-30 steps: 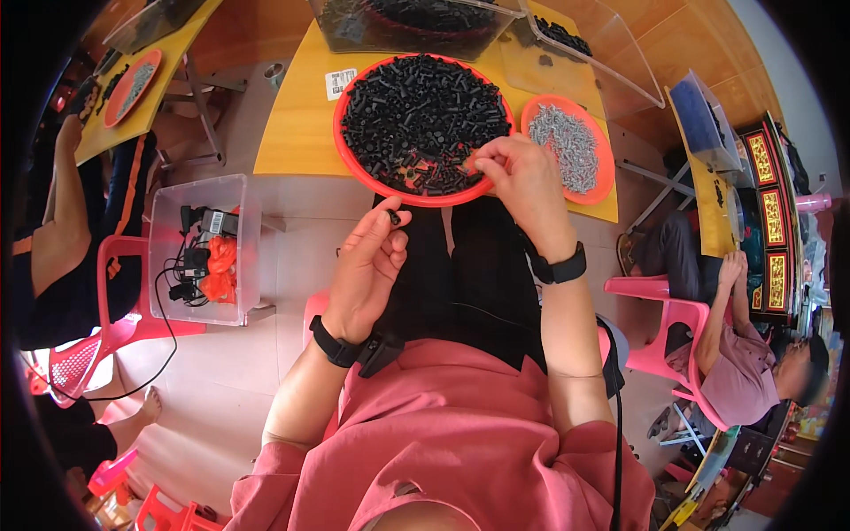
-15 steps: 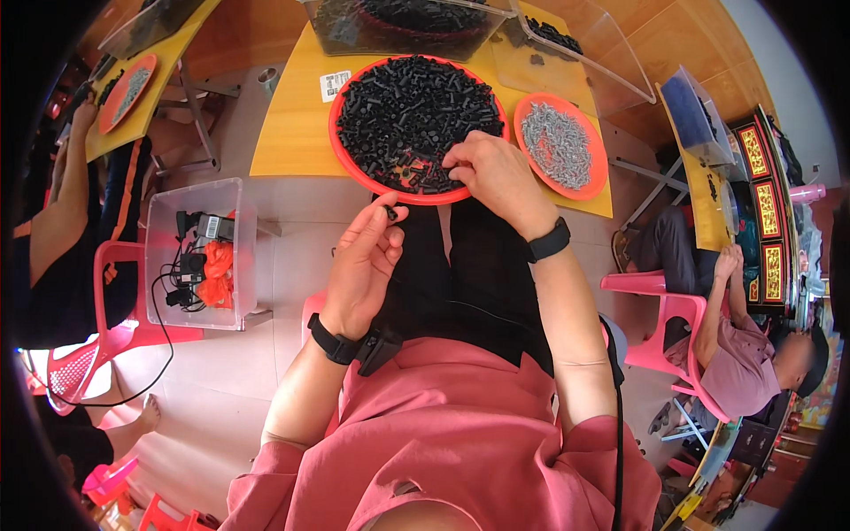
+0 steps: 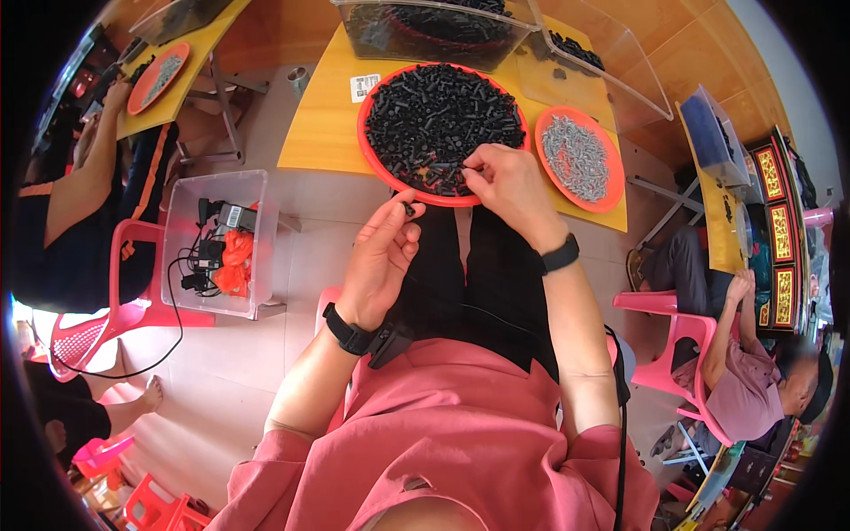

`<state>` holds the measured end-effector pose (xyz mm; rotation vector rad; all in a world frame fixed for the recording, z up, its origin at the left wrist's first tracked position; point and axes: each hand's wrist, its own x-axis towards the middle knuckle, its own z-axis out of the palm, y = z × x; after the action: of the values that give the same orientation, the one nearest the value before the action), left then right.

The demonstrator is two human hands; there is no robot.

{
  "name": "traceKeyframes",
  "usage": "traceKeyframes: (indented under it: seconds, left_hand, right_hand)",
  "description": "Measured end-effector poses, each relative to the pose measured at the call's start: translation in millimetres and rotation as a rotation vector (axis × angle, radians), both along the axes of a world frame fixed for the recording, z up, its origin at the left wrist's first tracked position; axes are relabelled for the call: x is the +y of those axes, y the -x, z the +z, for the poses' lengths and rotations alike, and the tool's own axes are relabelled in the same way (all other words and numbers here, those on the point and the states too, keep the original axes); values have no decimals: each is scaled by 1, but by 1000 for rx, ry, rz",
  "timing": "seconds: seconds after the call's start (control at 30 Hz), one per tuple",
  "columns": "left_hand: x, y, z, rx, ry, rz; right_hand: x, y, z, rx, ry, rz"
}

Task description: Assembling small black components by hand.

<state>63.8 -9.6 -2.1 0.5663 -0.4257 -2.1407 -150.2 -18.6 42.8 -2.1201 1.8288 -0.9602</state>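
Note:
My left hand is held just below the near rim of a round red tray, pinching a small black plastic piece between thumb and fingertips. Heaped in that tray are short black tubular pieces. My right hand reaches over the tray's near right part with thumb and forefinger pressed together; what they grip is too small to make out. To the right lies an orange-red tray of small silver metal parts, apart from my hand.
Clear plastic bins with black pieces stand at the yellow table's far side. A white label lies by the tray. On the left, a clear bin holds cables and an orange bag. Others sit at tables left and right.
The view has shifted, so the table and trays appear farther right and slightly lower. My left hand still pinches the black piece; the right fingers remain at the heap.

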Motion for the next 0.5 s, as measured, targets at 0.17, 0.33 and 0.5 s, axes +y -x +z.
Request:
traceKeyframes:
  seconds: [0.17,0.33,0.5]
  left_hand:
    - [1,0,4,-42,44,36]
    - [3,2,1,-72,108,80]
    - [4,2,-1,-151,229,130]
  right_hand:
    - [38,-46,20,-431,-132,-46]
    - [47,-76,14,-480,-30,-33]
    - [49,-79,18,-439,-8,-32]
